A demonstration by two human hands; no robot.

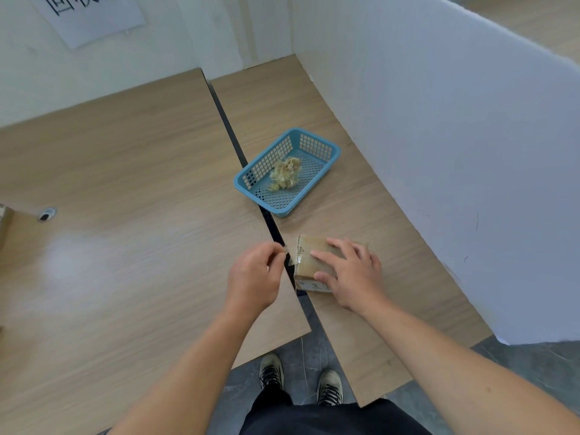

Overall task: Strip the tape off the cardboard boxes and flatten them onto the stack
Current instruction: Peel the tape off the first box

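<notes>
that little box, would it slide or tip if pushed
The box looks small and probably light, so it may slide on the smooth table; the right hand pressing it suggests that. Low and flat-sided, it seems unlikely to tip.

The lattice-walled basket [270,161] is blue, the tape wad [284,175] in it pale yellowish, the cardboard box [309,244] brown with a white label [310,285], the tables [141,183] light wood-grain, the partition [455,152] white.

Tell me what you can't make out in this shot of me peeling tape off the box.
Head view:
Small brown cardboard box: top mostly under the right hand.
Clear tape strip pinched by the left hand: too thin to judge its length.
White paper sign on the wall: cut by the top edge.
Brown object: cropped at the left edge.
</notes>
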